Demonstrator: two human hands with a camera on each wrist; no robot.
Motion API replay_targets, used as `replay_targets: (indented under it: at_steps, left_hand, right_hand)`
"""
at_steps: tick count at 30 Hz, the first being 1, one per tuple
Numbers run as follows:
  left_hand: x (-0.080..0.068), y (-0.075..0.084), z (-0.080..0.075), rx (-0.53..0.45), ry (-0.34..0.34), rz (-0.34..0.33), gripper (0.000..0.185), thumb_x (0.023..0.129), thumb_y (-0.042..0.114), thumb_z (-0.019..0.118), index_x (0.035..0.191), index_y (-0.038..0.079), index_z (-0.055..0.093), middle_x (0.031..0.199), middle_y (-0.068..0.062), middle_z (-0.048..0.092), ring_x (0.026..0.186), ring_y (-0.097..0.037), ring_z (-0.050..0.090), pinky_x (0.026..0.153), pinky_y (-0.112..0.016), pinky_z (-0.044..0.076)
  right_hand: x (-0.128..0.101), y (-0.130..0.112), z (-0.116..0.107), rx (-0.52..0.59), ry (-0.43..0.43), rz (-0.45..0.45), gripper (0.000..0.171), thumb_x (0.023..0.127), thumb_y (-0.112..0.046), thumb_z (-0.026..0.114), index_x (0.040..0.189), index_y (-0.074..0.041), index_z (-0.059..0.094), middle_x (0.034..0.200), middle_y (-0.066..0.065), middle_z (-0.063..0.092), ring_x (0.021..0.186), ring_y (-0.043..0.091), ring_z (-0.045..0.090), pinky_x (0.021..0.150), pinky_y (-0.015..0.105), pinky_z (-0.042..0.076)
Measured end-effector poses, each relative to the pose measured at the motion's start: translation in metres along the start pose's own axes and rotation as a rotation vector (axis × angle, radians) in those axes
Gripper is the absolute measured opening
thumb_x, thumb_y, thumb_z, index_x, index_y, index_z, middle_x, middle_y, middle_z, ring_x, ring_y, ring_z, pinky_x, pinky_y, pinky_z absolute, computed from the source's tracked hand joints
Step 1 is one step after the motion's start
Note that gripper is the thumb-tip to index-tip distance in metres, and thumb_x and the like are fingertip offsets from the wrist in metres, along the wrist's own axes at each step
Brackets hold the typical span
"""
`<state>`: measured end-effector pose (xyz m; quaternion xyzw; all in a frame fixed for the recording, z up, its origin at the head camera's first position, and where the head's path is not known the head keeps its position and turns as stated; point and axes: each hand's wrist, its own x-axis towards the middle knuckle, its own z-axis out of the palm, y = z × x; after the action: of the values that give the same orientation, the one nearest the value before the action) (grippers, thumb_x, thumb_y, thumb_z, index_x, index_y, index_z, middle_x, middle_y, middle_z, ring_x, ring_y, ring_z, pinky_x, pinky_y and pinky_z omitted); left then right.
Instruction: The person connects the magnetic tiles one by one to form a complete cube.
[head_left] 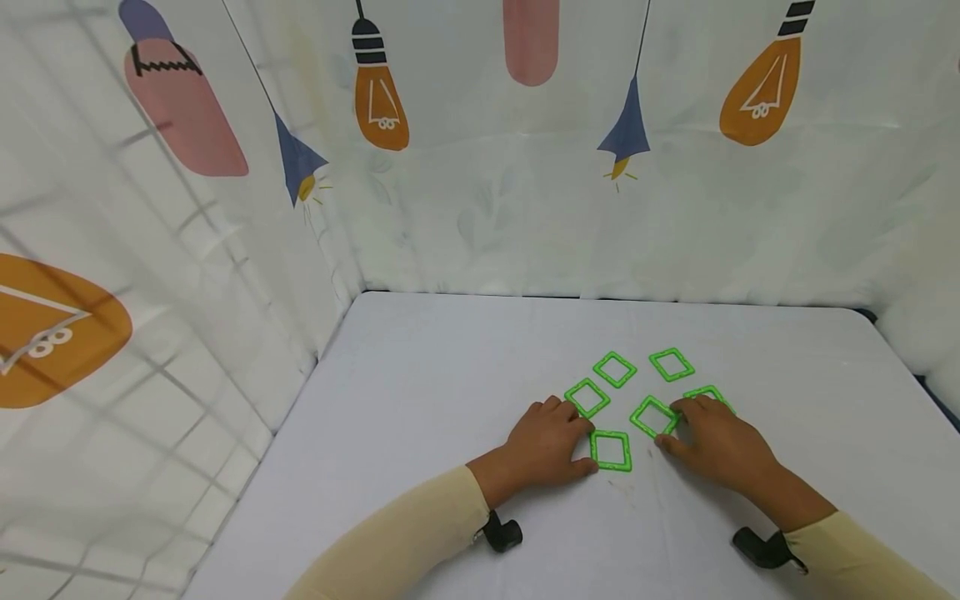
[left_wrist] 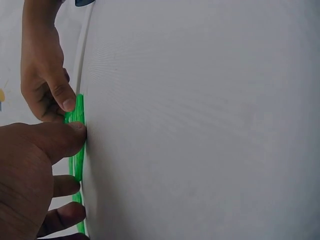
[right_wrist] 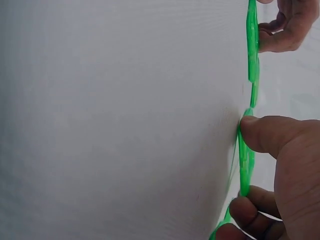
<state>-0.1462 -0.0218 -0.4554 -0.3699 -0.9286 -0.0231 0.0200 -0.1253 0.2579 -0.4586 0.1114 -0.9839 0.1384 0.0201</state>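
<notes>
Several green square frames lie flat in a loose ring on the white table (head_left: 450,400). My left hand (head_left: 585,442) pinches the left side of the nearest frame (head_left: 627,452), thumb (left_wrist: 65,137) against its edge. Its fingers lie by the left frame (head_left: 597,389). My right hand (head_left: 670,427) pinches the middle frame (head_left: 645,426) between thumb (right_wrist: 260,132) and fingers and partly covers the right frame (head_left: 701,390). Two more frames (head_left: 603,359) (head_left: 663,352) lie further back, untouched. Both wrist views show the frames edge-on, so their outlines are hidden.
White curtains printed with light bulbs (head_left: 381,100) close in the table at the back and left. The table's right rear corner (head_left: 862,312) is in view. Black camera mounts (head_left: 501,533) (head_left: 765,550) sit on both wrists, over cream sleeves.
</notes>
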Motion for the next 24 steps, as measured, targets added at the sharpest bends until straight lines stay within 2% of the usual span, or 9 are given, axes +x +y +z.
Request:
replay_targets:
  at_steps: [5, 10, 16, 24]
  left_hand:
    - [-0.002, -0.001, -0.001, -0.001, -0.012, -0.001, 0.050, 0.092, 0.059, 0.069, 0.128, 0.025, 0.069, 0.109, 0.007, 0.057, 0.101, -0.012, 0.049, 0.086, -0.028, 0.043]
    - [-0.004, -0.001, 0.000, -0.010, -0.029, -0.003, 0.050, 0.091, 0.059, 0.070, 0.128, 0.025, 0.068, 0.108, 0.007, 0.056, 0.100, -0.012, 0.048, 0.087, -0.028, 0.043]
    - [-0.009, -0.003, -0.001, -0.028, -0.038, -0.008, 0.050, 0.090, 0.059, 0.071, 0.127, 0.025, 0.069, 0.108, 0.007, 0.056, 0.100, -0.012, 0.048, 0.090, -0.028, 0.043]
    - [-0.015, -0.007, -0.002, -0.050, -0.042, -0.011, 0.049, 0.090, 0.059, 0.071, 0.127, 0.026, 0.068, 0.110, 0.008, 0.057, 0.103, -0.012, 0.048, 0.092, -0.029, 0.043]
  right_hand:
    - [0.001, -0.001, -0.001, 0.023, 0.009, 0.001, 0.060, 0.084, -0.037, 0.085, 0.125, 0.000, 0.063, 0.109, 0.011, 0.067, 0.111, 0.037, 0.061, 0.078, 0.053, 0.054]
    - [0.001, -0.001, -0.002, 0.044, 0.006, 0.006, 0.062, 0.082, -0.036, 0.087, 0.126, 0.000, 0.064, 0.101, 0.006, 0.068, 0.099, 0.033, 0.064, 0.068, 0.047, 0.054]
    - [0.000, -0.006, -0.003, 0.060, 0.010, 0.017, 0.062, 0.081, -0.031, 0.088, 0.129, -0.003, 0.060, 0.096, 0.000, 0.067, 0.086, 0.023, 0.063, 0.057, 0.037, 0.049]
    - [0.000, -0.009, -0.002, 0.099, 0.013, 0.010, 0.057, 0.082, -0.021, 0.087, 0.129, -0.006, 0.058, 0.094, -0.002, 0.071, 0.086, 0.022, 0.065, 0.061, 0.038, 0.050]
